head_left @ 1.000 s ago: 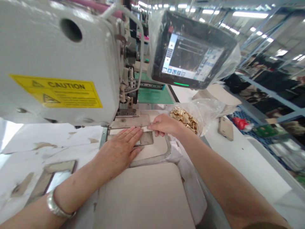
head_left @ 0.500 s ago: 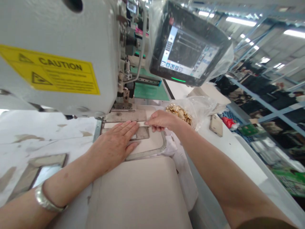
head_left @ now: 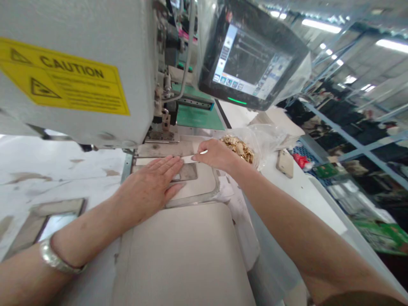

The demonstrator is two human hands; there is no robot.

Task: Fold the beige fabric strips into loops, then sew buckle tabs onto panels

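Under the head of a sewing machine (head_left: 159, 102), a narrow pale strip (head_left: 188, 160) lies across a worn flat clamp frame (head_left: 191, 171). My left hand (head_left: 148, 185) rests flat over the strip, fingers stretched together and pointing to the right. Between the thumb and index finger of my right hand (head_left: 216, 155) is the strip's right end, tilted slightly up. Beneath the frame shows a beige panel (head_left: 205, 182) with a rounded corner. A larger beige padded piece (head_left: 181, 250) sits nearest me, below both hands.
A clear bag of gold metal pieces (head_left: 240, 148) stands just right of my right hand. Farther right are a phone (head_left: 284, 163) and stacked beige sheets (head_left: 282, 121). A control screen (head_left: 248, 59) hangs above. Another frame (head_left: 60, 206) lies at left.
My right hand has raised the strip's right end a little, with its fingers more arched. My left hand stays flat on the strip. The whole view has shifted slightly.
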